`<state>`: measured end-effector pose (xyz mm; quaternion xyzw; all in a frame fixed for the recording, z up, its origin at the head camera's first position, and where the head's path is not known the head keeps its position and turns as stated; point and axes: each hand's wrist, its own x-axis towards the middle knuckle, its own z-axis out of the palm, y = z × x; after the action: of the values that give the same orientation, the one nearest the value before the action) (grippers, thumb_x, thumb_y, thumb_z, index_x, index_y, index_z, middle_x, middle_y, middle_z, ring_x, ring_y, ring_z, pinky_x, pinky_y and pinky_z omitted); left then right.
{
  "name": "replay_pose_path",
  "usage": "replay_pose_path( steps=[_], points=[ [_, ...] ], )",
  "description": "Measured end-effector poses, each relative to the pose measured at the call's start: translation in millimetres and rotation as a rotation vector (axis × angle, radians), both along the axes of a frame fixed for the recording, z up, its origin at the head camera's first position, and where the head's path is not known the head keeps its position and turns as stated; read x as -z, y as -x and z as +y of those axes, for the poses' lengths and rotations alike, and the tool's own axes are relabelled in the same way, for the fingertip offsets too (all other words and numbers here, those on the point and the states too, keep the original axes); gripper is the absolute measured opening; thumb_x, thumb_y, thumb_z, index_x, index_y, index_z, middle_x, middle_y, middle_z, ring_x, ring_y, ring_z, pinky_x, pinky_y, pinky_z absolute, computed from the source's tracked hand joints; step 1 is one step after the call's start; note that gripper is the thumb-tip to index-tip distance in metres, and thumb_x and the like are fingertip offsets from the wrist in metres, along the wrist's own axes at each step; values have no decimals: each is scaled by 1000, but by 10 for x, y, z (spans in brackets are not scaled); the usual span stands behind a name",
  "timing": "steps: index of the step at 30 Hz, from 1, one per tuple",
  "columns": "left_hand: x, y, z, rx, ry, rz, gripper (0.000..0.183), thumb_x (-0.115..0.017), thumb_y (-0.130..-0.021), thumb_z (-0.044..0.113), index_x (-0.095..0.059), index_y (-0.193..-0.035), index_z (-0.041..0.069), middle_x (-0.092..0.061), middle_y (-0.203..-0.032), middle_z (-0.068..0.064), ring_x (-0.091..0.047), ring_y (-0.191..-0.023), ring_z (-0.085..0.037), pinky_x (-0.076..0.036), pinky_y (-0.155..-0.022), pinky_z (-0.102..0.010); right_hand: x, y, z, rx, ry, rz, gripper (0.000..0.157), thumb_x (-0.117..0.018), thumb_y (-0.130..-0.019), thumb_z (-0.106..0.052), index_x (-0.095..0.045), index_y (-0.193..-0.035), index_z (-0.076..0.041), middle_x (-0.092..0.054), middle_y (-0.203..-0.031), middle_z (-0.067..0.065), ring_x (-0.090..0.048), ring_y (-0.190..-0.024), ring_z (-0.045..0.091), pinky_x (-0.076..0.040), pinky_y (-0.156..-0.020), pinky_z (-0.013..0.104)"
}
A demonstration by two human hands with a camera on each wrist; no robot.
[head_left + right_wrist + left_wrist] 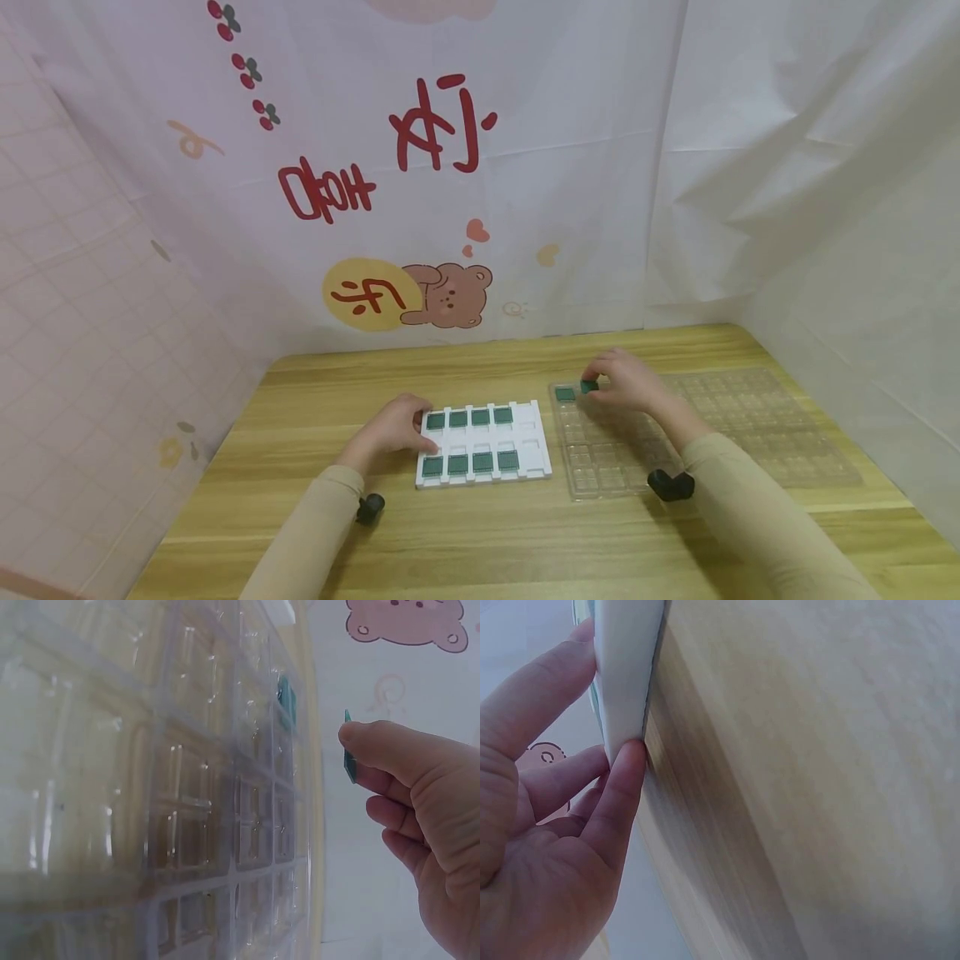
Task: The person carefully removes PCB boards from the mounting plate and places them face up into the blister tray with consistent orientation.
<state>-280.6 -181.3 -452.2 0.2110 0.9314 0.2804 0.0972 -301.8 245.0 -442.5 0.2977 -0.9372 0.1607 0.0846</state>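
My right hand [626, 385] pinches a small green circuit board [349, 759] between thumb and fingers, above the far edge of a clear plastic compartment tray [585, 493]. Another green board [565, 394] lies in that tray's far left corner compartment. On the other side, my left hand [395, 427] grips the left end of a white tray [534, 454], thumb on its upper side and a fingertip under its edge in the left wrist view [626, 690]. Green boards [482, 461] fill several slots of the white tray in two rows; its rightmost slots are bare.
A second clear compartment tray [765, 408] lies to the right, beyond my right forearm. Both trays and the white one sit on a wood-grain table [480, 542]. A printed white cloth [570, 167] hangs behind the table and along its sides.
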Motion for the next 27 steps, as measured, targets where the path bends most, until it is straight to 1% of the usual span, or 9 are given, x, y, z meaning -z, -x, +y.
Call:
replay_pose_path(
  steps=[11, 17, 21, 24, 27],
  points=[
    [18, 17, -16, 1, 9, 10, 75, -94, -65, 23, -61, -125, -8, -56, -96, -5, -49, -90, -20, -44, -81, -38, 11, 72, -14, -6, -76, -19, 18, -80, -80, -13, -73, -97, -9, -69, -101, 4, -59, -102, 30, -46, -92, 47],
    [6, 18, -8, 1, 10, 12, 74, -95, -65, 23, -62, -124, -7, -56, -94, -5, -49, -90, -21, -43, -80, -37, 58, 129, -34, -11, -112, -1, 17, -80, -79, -15, -74, -94, -11, -69, -98, 2, -59, -99, 28, -47, -89, 45],
    [1, 14, -6, 0, 13, 11, 73, -95, -65, 22, -62, -123, -8, -55, -94, -5, -48, -89, -20, -43, -79, -37, 88, 153, -40, -6, -112, 6, 17, -81, -77, -14, -74, -93, -11, -68, -97, 3, -59, -97, 28, -47, -88, 46],
    [0, 13, -7, 3, 12, 11, 72, -95, -65, 22, -62, -122, -7, -55, -93, -5, -48, -88, -20, -43, -78, -37, 106, 164, -44, -4, -116, 0, 18, -82, -77, -14, -74, -93, -10, -68, -98, 4, -60, -98, 29, -47, -89, 46],
    [1, 13, -7, 8, 14, 15, 71, -95, -65, 23, -63, -121, -7, -55, -92, -5, -48, -88, -20, -42, -78, -37, 121, 172, -46, -6, -128, -11, 19, -82, -77, -14, -74, -94, -10, -67, -99, 4, -60, -98, 29, -45, -93, 47]
  ],
)
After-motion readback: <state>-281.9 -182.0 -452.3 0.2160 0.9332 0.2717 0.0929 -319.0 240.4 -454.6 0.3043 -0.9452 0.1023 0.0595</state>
